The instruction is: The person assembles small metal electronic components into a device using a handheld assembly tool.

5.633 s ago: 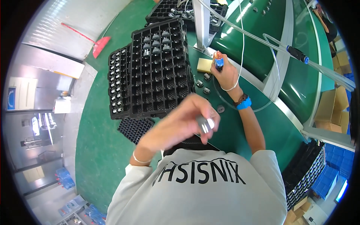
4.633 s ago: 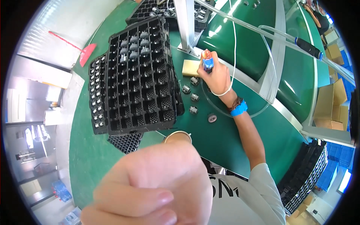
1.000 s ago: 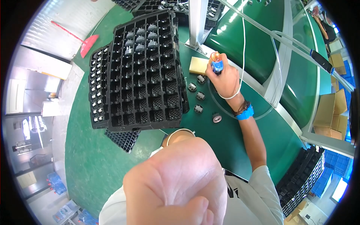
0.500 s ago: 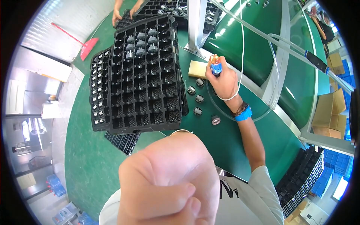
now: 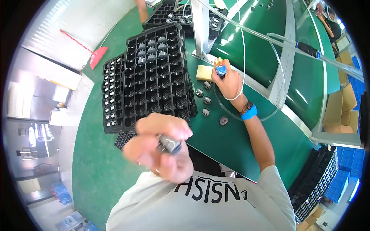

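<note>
Close to the camera, my left hand (image 5: 146, 148) pinches a small dark-grey round part (image 5: 169, 145) with metal bits on it; the fingers are slightly blurred. At the right, my right hand (image 5: 232, 85) is wrapped round a blue tool (image 5: 220, 69) with an orange-yellow tip; its exact kind is unclear. A yellow block (image 5: 204, 72) lies beside that hand. Several small black-and-silver parts (image 5: 207, 100) sit on the green table (image 5: 216, 142) next to it, with a round greyish-pink piece (image 5: 223, 120) nearer me. Beyond my left hand, a black compartment tray (image 5: 154, 82) holds several grey pronged parts (image 5: 151, 51).
A second tray (image 5: 112, 92) with white-topped pieces lies under the first. A pale upright post (image 5: 200, 29) and clear hoses (image 5: 266, 37) rise at the back. Another person's arm (image 5: 142, 10) shows at the top beside a further tray (image 5: 158, 17). Stacked trays (image 5: 314, 181) stand at the right.
My left hand has drawn away from the camera and turned, bringing the grey part into view. The other person's hands have pulled back from the far tray. My right hand keeps its grip.
</note>
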`<state>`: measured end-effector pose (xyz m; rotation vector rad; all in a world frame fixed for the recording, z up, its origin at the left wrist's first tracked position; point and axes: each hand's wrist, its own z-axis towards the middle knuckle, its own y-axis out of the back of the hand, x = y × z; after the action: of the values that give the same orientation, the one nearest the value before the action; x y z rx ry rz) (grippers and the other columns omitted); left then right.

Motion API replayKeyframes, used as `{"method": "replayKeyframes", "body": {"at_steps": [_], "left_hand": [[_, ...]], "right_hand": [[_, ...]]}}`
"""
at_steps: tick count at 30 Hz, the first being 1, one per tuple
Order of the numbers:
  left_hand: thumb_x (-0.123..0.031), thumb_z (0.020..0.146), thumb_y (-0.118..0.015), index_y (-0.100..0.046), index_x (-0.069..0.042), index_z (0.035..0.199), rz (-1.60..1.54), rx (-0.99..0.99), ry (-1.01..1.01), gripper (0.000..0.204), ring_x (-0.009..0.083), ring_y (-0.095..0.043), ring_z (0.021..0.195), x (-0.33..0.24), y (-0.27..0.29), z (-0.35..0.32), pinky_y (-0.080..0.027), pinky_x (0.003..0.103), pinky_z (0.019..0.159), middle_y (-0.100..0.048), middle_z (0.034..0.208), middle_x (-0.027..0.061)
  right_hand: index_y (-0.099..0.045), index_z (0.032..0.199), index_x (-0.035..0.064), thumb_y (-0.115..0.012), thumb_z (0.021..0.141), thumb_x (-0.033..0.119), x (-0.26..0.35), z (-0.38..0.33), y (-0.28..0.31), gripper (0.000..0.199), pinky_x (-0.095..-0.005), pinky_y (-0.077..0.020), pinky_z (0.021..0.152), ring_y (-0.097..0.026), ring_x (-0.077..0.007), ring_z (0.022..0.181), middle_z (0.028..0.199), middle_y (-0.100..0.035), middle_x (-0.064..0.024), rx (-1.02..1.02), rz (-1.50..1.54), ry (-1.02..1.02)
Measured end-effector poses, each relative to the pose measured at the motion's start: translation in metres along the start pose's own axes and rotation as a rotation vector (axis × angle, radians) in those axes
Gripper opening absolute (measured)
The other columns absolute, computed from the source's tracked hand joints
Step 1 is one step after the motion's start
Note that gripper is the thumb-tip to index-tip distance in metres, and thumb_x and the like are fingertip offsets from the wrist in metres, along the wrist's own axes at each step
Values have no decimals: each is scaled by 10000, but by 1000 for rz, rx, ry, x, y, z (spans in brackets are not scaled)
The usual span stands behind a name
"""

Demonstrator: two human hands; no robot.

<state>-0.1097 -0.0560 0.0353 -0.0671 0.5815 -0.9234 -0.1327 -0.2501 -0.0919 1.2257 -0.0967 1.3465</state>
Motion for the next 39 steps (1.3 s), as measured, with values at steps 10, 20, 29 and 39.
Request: {"method": "replayKeyframes", "body": {"at_steps": [10, 20, 29, 39], "left_hand": [[29, 846, -488, -492, 8, 1089, -6, 344, 1168, 244, 127, -496, 854, -12, 35, -129, -435, 259, 773, -471, 1006, 85], [17, 842, -538, -562, 25, 1018, 47, 347, 1169, 178, 148, -519, 895, -7, 50, -122, -466, 265, 752, -495, 1003, 90], [5, 813, -591, -596, 37, 987, 124, 334, 1199, 177, 170, -531, 905, -5, 67, -117, -447, 272, 795, -534, 960, 103], [23, 807, -591, -599, 26, 996, 74, 460, 1208, 189, 168, -546, 883, -5, 56, -119, -473, 261, 778, -536, 966, 99]], "right_hand": [[-452, 894, 54, -612, 783, 253, -7, 1, -2, 278, -437, -435, 473, -560, -392, 563, 600, -564, -193, -42, -31, 39], [-478, 868, 39, -619, 771, 234, -2, 1, 0, 259, -430, -436, 484, -553, -397, 559, 591, -556, -204, -45, -59, 15], [-479, 872, 41, -624, 766, 230, -1, -1, 2, 261, -435, -433, 460, -548, -400, 534, 582, -554, -204, -34, -67, 0], [-483, 881, 48, -620, 771, 238, 0, 0, 0, 258, -431, -439, 462, -556, -393, 539, 585, -556, -198, -50, -72, -3]]}}
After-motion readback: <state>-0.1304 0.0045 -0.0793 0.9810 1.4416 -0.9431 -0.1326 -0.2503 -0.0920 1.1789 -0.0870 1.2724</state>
